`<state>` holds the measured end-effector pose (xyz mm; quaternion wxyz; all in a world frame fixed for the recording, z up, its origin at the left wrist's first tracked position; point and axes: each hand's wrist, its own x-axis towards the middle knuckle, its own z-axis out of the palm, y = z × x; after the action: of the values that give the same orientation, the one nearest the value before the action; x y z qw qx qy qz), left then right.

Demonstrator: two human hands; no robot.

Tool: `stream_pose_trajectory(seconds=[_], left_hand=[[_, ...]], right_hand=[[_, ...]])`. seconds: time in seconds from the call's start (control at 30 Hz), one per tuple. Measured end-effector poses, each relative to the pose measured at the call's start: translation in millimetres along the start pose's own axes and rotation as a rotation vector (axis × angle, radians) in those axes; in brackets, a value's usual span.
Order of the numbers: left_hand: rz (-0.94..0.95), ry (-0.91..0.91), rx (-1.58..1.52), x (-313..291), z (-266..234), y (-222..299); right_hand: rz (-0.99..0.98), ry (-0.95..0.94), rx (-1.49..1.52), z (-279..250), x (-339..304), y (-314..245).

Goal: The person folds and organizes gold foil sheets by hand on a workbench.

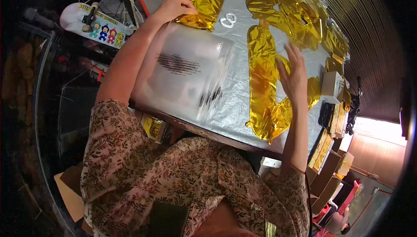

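My left hand (178, 9) is at the far left of the silver-covered table, fingers curled in against the edge of a flat gold foil balloon (205, 2). Below that hand lies a clear plastic bag (173, 89) with dark print, its right edge smeared by motion. My right hand (294, 74) hovers, slightly blurred, with fingers apart and nothing in them. Under and beside it is a deflated gold foil balloon (262, 80), shaped like a letter or number. A small white coil (228, 20), perhaps ribbon or a straw, rests between the balloons.
More gold foil balloons (282, 15) spread over the table's far side. A white box (332, 87) stands at the right edge. Cardboard boxes (325, 174) are stacked lower right. On the left are a skateboard (97, 26) and dark clutter. A person (336, 223) is at the lower right.
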<state>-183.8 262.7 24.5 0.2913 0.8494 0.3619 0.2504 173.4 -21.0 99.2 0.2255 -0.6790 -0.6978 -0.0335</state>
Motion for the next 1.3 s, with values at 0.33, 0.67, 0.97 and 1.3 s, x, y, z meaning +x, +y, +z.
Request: stream_pose_trajectory(seconds=[0.33, 0.67, 0.97, 1.3], left_hand=[[-0.015, -0.131, 0.133, 40, -29, 38], [0.208, -0.016, 0.106, -25, -15, 23], [-0.06, -0.121, -0.093, 8, -10, -2], [0.091, 0.324, -0.031, 66, -15, 49]], right_hand=[[-0.206, -0.29, 0.486, 139, 178, -85], [-0.079, -0.207, 0.553, 176, 203, -71], [-0.019, -0.274, 0.496, 168, 205, -69], [0.115, -0.074, 0.935, 185, 206, -51]])
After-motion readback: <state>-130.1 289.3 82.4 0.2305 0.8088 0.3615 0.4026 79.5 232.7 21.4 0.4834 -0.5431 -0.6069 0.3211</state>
